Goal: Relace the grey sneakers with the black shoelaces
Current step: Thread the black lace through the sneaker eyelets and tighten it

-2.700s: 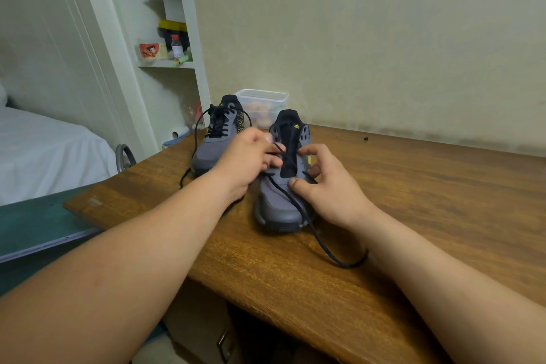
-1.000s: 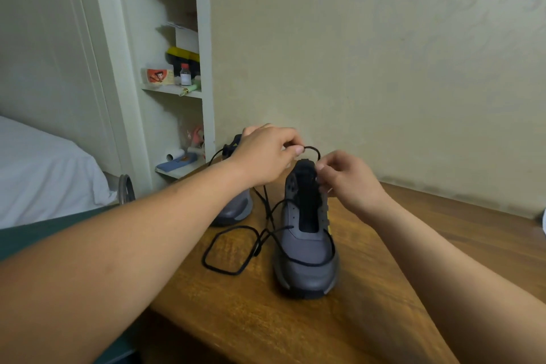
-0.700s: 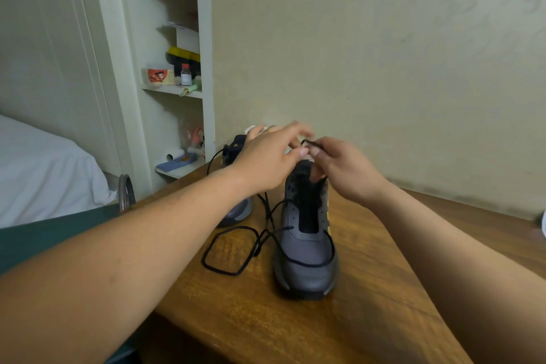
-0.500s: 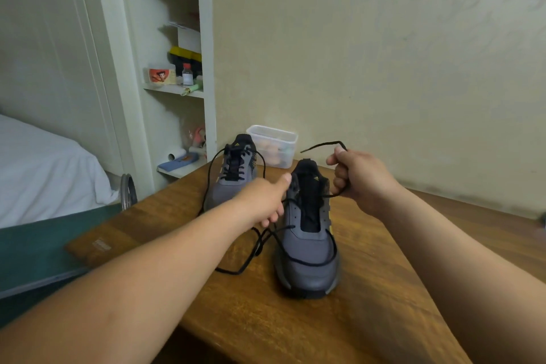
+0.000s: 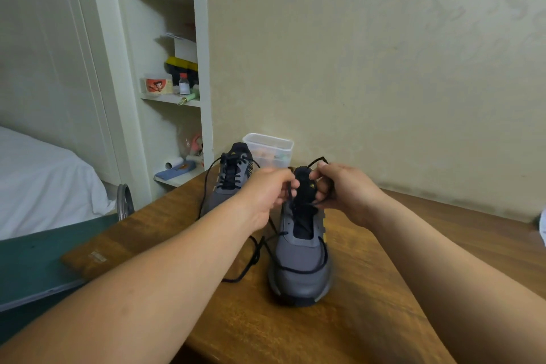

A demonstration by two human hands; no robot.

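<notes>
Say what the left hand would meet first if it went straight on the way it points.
Likely the tongue of the near grey sneaker, right ahead of the left hand; the right hand lies just beyond. Depth is unclear.

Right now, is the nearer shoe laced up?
No: the nearer sneaker shows a mostly bare tongue; the black shoelace lies loose beside it.
</notes>
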